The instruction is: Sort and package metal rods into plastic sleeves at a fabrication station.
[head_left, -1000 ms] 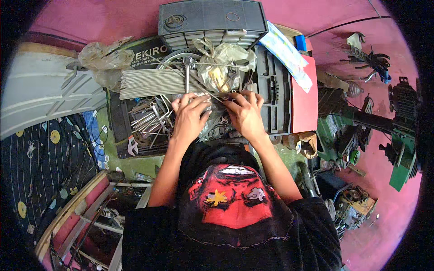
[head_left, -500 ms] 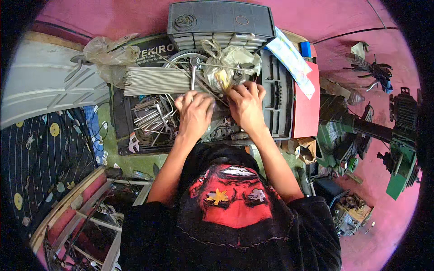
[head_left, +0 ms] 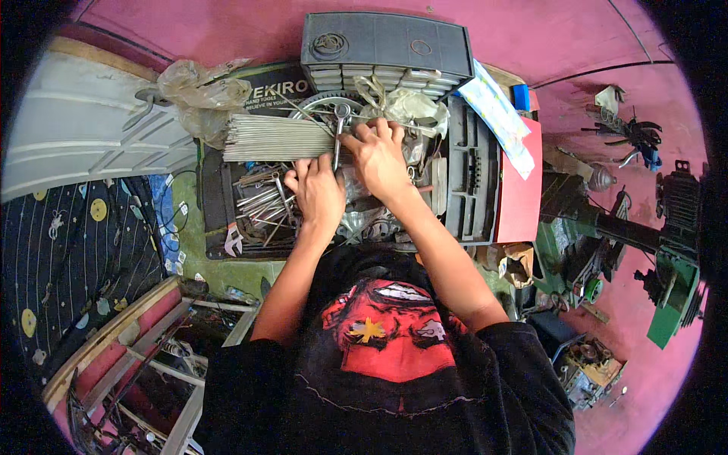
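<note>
My left hand [head_left: 317, 199] is curled over the tools, its fingertips by the near edge of a bundle of thin grey rods [head_left: 277, 139]. Close beside it, my right hand [head_left: 379, 163] bends its fingers down next to a ratchet wrench [head_left: 340, 125], which lies upright in view across the rods' right end. What either hand grips is hidden under the fingers. Left of my left hand lies a pile of wrenches [head_left: 262, 203], with an adjustable wrench [head_left: 233, 240] at its near corner. A clear plastic bag [head_left: 415, 111] sits just beyond my right hand.
A dark drawer cabinet [head_left: 387, 49] stands at the back. On the right are a grey compartment tray [head_left: 464, 163], a red panel [head_left: 519, 189] and a blue-and-white packet [head_left: 497, 121]. Crumpled plastic [head_left: 199, 95] lies back left. A green machine [head_left: 671, 299] stands far right.
My right hand has moved left, away from the plastic bag and to the ratchet wrench. My left hand stays near the rods and wrenches. The whole view has shifted slightly.
</note>
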Motion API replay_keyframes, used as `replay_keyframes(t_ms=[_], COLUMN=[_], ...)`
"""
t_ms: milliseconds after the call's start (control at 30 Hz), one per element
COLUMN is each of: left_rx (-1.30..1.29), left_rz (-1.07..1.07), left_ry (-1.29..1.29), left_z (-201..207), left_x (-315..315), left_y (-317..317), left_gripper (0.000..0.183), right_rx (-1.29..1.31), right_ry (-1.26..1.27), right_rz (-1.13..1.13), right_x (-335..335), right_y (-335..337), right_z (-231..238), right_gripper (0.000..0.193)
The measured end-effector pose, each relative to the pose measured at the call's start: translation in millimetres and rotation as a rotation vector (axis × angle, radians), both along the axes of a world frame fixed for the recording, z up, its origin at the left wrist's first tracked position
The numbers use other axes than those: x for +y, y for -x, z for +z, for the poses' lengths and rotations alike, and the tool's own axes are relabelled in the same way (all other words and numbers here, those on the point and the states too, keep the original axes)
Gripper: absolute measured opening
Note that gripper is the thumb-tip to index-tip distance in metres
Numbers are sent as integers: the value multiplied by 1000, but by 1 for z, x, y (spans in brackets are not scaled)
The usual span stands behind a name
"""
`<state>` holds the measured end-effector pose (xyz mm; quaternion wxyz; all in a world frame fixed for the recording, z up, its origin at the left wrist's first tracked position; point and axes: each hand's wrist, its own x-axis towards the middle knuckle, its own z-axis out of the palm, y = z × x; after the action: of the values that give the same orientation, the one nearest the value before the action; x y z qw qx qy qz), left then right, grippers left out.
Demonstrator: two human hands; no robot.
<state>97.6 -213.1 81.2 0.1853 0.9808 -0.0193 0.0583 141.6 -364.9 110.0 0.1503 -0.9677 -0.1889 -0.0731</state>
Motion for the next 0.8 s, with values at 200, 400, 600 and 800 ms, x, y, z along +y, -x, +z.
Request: replay_keyframes(t_ms=[200, 400, 600, 800], left_rx=[-3, 13, 22, -16], left_rz=[-5, -14, -13, -15], left_ry=[101, 138, 167, 170], left_z=[10, 19, 18, 14], left_x=[2, 14, 22, 19], left_y=[0, 7, 9, 15], left_gripper=[35, 36, 39, 39], right_rx=[-57, -74, -81, -61], right_ry=[-10, 9, -69, -145], right_rz=[-85, -66, -81, -96], right_x=[0, -4, 2, 0], right_y=[-7, -25, -40, -45], right_z=[-10, -5, -14, -9], right_gripper=[53, 51, 46, 37])
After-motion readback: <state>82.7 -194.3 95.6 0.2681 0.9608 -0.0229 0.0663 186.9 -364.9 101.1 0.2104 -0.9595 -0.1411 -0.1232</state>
